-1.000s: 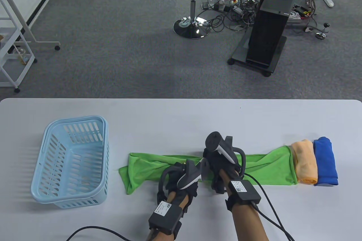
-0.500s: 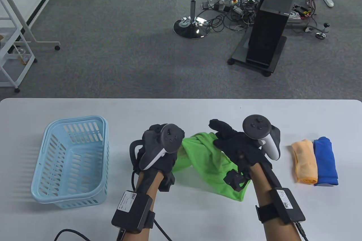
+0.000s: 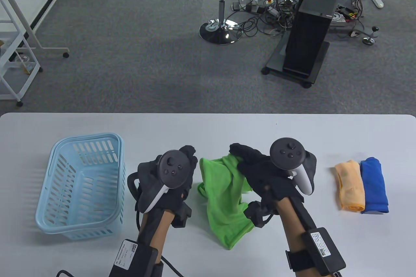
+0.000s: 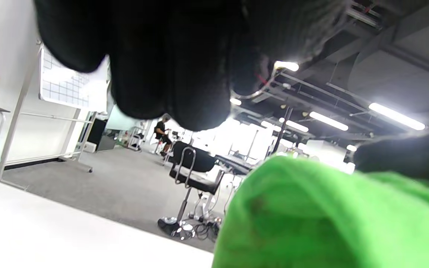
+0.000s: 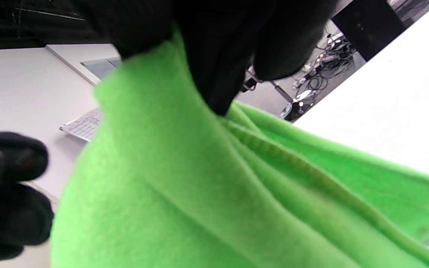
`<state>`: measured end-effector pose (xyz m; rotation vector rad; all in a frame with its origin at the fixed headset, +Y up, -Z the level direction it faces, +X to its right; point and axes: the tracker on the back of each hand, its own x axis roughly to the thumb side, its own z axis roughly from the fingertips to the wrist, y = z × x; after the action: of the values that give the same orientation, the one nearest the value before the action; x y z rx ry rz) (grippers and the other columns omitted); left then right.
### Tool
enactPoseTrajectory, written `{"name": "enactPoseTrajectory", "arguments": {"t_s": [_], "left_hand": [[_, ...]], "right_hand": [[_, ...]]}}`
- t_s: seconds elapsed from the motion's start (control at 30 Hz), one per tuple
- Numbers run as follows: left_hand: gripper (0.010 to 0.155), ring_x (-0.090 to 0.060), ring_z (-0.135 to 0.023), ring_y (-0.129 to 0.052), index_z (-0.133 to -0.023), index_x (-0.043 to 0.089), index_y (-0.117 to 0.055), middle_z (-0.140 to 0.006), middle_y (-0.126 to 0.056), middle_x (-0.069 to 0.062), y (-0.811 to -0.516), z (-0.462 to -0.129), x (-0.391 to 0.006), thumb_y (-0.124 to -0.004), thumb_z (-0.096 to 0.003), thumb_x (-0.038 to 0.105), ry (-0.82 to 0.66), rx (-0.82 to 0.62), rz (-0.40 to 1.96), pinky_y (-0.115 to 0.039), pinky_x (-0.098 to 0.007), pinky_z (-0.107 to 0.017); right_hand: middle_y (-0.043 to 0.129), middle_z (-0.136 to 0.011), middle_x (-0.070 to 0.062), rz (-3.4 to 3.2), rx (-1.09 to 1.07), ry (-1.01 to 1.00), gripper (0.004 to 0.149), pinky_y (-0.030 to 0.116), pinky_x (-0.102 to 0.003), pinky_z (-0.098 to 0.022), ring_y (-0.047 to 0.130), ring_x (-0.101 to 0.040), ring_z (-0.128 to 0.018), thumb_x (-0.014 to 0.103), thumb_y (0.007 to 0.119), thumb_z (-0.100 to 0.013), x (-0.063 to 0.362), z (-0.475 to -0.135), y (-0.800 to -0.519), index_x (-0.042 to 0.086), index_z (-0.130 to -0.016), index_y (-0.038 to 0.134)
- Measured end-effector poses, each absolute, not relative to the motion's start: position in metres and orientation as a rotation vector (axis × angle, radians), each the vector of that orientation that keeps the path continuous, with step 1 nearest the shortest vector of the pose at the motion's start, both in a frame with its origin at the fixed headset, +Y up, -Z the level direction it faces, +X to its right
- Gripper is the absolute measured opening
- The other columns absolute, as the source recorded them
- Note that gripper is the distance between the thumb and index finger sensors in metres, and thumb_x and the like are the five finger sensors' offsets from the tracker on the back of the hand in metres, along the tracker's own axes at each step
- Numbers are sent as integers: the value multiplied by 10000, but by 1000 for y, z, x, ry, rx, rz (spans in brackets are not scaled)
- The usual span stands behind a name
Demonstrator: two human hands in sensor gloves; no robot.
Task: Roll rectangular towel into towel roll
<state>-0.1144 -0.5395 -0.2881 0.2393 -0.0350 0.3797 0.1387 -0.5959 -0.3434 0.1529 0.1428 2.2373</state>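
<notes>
The green towel [image 3: 224, 205] is bunched and crumpled at the table's middle, with its top lifted and its lower end trailing toward me. My right hand [image 3: 250, 163] pinches the towel's upper edge, and in the right wrist view the gloved fingers [image 5: 218, 44] are closed over a green fold [image 5: 199, 193]. My left hand [image 3: 182, 166] hovers just left of the towel with its fingers loosely curled. In the left wrist view those fingers [image 4: 169, 67] hold nothing, and the towel [image 4: 311, 216] sits apart from them at the lower right.
A light blue slotted basket [image 3: 87, 136] stands on the left of the white table [image 3: 208, 131]. An orange towel roll [image 3: 350, 186] and a blue towel roll [image 3: 374, 184] lie side by side at the right. The floor beyond holds a chair and cables.
A second ago the towel lay stretched across the table, reaching the orange roll. Both hands gathered and lifted it, then shifted left. It now hangs bunched from the right hand.
</notes>
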Motion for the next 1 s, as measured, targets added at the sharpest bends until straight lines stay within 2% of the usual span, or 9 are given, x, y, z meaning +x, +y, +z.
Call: {"name": "enactPoseTrajectory", "arguments": {"t_s": [0.13, 0.2, 0.23, 0.33, 0.47, 0.53, 0.67, 0.83, 1.0], "left_hand": [[705, -387, -988, -745, -1030, 308, -727, -1054, -840, -49, -548, -294, -87, -781, -373, 557, -332, 88, 430, -644, -597, -648], [834, -397, -1063, -587, -1092, 330, -581, -1142, -696, -27, -554, -297, -72, -818, -341, 605, -355, -18, 378, -555, -607, -697], [820, -398, -1043, -629, -1073, 318, -624, -1090, -773, -42, -556, -300, -65, -853, -329, 574, -345, -6, 316, -558, -617, -692], [475, -309, -842, -904, -827, 308, -908, -683, -1052, -11, -554, -301, -57, -875, -360, 385, -284, 165, 184, -660, -598, -642], [438, -307, -824, -911, -803, 311, -922, -663, -1046, -25, -549, -303, -51, -865, -373, 373, -279, 124, 210, -659, -603, -643], [437, -310, -819, -915, -800, 311, -929, -647, -1050, -29, -546, -305, -47, -863, -375, 387, -277, 126, 199, -662, -602, -642], [441, -305, -809, -926, -792, 307, -945, -608, -1058, -28, -545, -306, -34, -859, -372, 413, -301, 106, 209, -670, -600, -636], [448, -289, -802, -929, -810, 289, -870, -659, -1005, -15, -541, -308, -38, -828, -375, 384, -306, 93, 232, -672, -601, -642], [476, -309, -835, -884, -867, 285, -818, -732, -954, -33, -533, -315, -49, -812, -392, 324, -266, 94, 204, -653, -611, -651]], "right_hand": [[772, -809, -22, 2210, 176, 157, 578, 734, -485, -605, 985, -169, -592, 255, 750, -373, 138, -343, -595, 283, -948, 703], [774, -807, -25, 2195, 180, 141, 578, 735, -487, -603, 987, -171, -590, 253, 751, -371, 139, -341, -593, 279, -946, 705], [774, -806, -27, 2195, 185, 132, 577, 735, -488, -602, 986, -173, -590, 251, 751, -370, 142, -340, -591, 276, -945, 707], [781, -805, -30, 2240, 142, 106, 577, 732, -493, -603, 989, -178, -590, 254, 755, -369, 160, -338, -588, 260, -944, 712], [687, -880, -52, 2417, 50, 8, 676, 665, -537, -628, 873, -250, -728, 414, 763, -347, 177, -334, -587, 242, -990, 643], [491, -1017, -86, 2408, 155, 38, 808, 517, -604, -686, 614, -349, -934, 576, 767, -296, 174, -330, -588, 297, -1030, 578], [273, -1095, -97, 2421, 298, 215, 920, 331, -655, -725, 324, -410, -1026, 607, 815, -256, 151, -327, -591, 334, -1067, 478], [508, -1029, -68, 2546, 295, -11, 642, 486, -626, -702, 592, -344, -968, 476, 835, -285, 143, -333, -590, 315, -896, 724], [660, -960, -49, 2488, 233, 41, 524, 583, -623, -670, 750, -303, -890, 419, 828, -317, 156, -344, -582, 287, -823, 809]]}}
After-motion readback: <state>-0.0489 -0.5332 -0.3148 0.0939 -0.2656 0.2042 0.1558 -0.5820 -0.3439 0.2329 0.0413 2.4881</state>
